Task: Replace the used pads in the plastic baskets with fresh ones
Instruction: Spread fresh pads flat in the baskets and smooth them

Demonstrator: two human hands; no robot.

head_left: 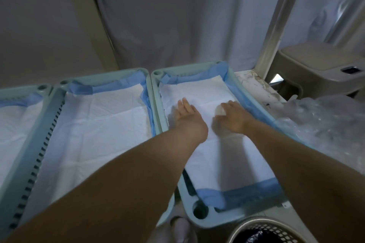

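Three pale green plastic baskets stand side by side. The right basket [209, 216] holds a white pad [219, 160] with blue edges folded up its walls. Both my hands are inside it. My left hand [186, 113] lies flat on the pad with straight fingers. My right hand [232, 115] rests on the pad beside it, its fingers curled round a small whitish wad [219, 111], which is blurred. The middle basket [50, 130] holds a flat white pad [102, 126]. The left basket [13, 90] is cut off by the frame edge and also holds a pad [11, 124].
A crumpled clear plastic wrapping [325, 122] lies right of the right basket. A round woven bin [254, 223] with a black bag stands at the bottom. A beige plastic stool [316, 65] stands at the back right. A grey curtain [167, 25] hangs behind the baskets.
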